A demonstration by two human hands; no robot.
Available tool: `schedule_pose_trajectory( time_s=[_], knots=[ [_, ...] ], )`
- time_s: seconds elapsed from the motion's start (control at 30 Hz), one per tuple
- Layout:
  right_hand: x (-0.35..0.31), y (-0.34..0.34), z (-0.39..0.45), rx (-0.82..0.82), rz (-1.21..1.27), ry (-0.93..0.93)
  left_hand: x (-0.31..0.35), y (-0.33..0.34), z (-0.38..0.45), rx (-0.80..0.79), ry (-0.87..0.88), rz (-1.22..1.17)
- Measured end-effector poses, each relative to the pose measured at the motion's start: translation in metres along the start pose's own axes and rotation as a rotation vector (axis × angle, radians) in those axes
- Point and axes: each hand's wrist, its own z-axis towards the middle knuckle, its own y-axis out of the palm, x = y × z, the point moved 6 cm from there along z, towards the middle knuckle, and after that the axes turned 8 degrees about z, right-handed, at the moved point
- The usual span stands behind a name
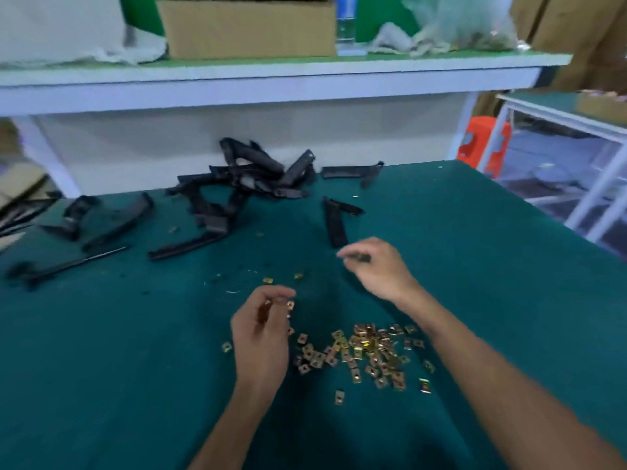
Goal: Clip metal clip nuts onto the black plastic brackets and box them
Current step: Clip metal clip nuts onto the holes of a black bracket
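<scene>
A: Edges first. Where was there room?
B: The green worktop (475, 266) ran to its right edge, and that right side lay open. The near left was bare cloth too. The back edge met a white shelf (271, 86) carrying a cardboard box (247, 28).

A: Task parts?
B: Black brackets (244, 178) were heaped at the back centre, with more strewn to the left. One single bracket (334, 225) lay just beyond the right hand (376, 269). Gold clip nuts (366, 351) sat in a loose pile near the front, between the two forearms, small, flat and shiny with a hole in each.

A: Hands?
B: The left hand (264, 330) had its fingers curled, with a gold glint at the fingertips, so its grip looked narrow on a clip nut. The right hand's fingers were bunched over something dark, blurred; I couldn't tell what it held, or if it held anything.

A: Anything hidden?
B: Motion blur smeared both hands and the brackets. The box top was cut off by the frame, as were items at the left edge.
</scene>
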Motion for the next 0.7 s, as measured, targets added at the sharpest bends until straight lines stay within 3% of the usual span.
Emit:
schedule_pose_trajectory(
  time_s=[0.13, 0.23, 0.37, 0.5, 0.7],
  knots=[
    [0.007, 0.037, 0.062, 0.081, -0.016, 0.094, 0.009, 0.007, -0.001, -0.069, 0.071, 0.061],
    [0.016, 0.049, 0.077, 0.054, -0.249, 0.103, 0.007, 0.007, -0.002, -0.095, 0.075, 0.135],
    [0.004, 0.040, 0.066, 0.127, -0.335, -0.057, 0.003, 0.007, 0.001, -0.061, 0.070, 0.110],
    [-0.046, 0.039, 0.022, 0.160, -0.579, -0.322, 0.001, 0.005, 0.005, 0.000, 0.044, 0.083],
    [-0.105, 0.060, -0.073, 0.102, -0.737, -0.609, 0.000, 0.004, 0.010, -0.021, -0.102, -0.175]
  ],
)
